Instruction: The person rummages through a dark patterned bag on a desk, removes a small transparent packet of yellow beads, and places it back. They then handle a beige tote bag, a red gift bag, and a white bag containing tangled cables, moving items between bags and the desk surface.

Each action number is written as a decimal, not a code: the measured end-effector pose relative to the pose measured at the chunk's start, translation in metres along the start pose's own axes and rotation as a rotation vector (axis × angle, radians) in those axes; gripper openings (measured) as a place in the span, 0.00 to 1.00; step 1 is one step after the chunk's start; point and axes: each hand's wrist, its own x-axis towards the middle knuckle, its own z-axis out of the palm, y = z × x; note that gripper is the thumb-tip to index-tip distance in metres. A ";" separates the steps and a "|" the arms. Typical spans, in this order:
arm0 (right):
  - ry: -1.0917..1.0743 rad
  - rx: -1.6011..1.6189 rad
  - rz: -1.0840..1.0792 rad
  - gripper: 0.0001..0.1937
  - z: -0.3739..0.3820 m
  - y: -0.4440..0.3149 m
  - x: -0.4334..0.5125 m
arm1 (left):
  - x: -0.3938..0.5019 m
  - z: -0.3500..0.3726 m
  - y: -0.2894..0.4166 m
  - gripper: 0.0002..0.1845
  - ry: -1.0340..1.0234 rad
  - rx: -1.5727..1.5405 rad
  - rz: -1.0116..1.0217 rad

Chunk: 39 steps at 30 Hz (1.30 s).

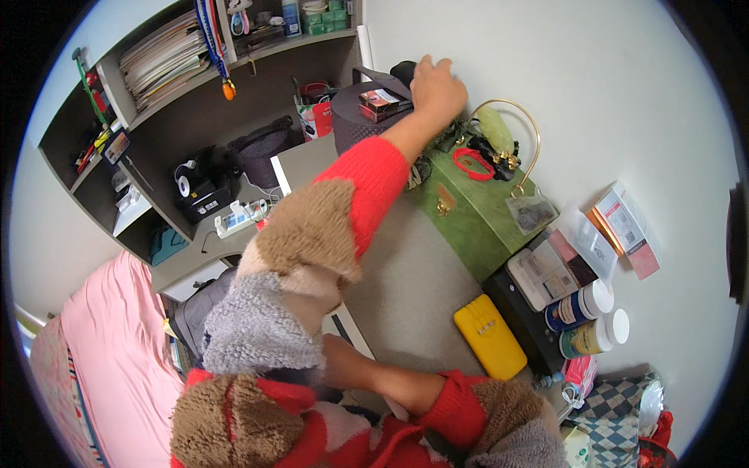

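Note:
My left hand [437, 90] reaches far across the desk to the wall side of a dark round box [353, 120] with a strap handle. A black object [404, 72] is right beside its fingers; whether they grip it I cannot tell. Small printed boxes [380, 105] lie on the round box's lid. Below my left wrist stands a green box [468, 216] with a gold ring handle [537, 137]. My right hand [345, 364] is low at the desk's front edge, partly covered by my left sleeve, its fingers hidden.
A yellow power bank [490, 336] lies beside a black box [521, 316]. White-capped bottles [591, 336] and cartons [629, 228] stand along the wall. A red band [473, 164] rests on the green box. Left are a power strip [240, 218], shelves [292, 40] and a pink-covered bed [117, 345].

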 end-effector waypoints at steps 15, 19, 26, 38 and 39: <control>-0.134 0.236 0.281 0.15 -0.011 -0.026 0.000 | -0.262 -0.189 -0.025 0.06 -0.435 -0.336 0.085; -0.199 0.282 0.354 0.14 -0.015 -0.028 -0.005 | -0.280 -0.177 -0.028 0.06 -0.374 -0.151 0.163; -0.257 0.304 0.429 0.09 -0.022 -0.037 0.000 | -0.284 -0.171 -0.031 0.08 -0.333 -0.125 0.151; -0.082 0.044 0.593 0.15 -0.010 -0.082 0.008 | -0.289 -0.154 -0.046 0.06 -0.356 0.078 0.340; -0.081 0.046 0.465 0.15 -0.007 -0.104 0.009 | -0.290 -0.154 -0.046 0.06 -0.376 0.089 0.310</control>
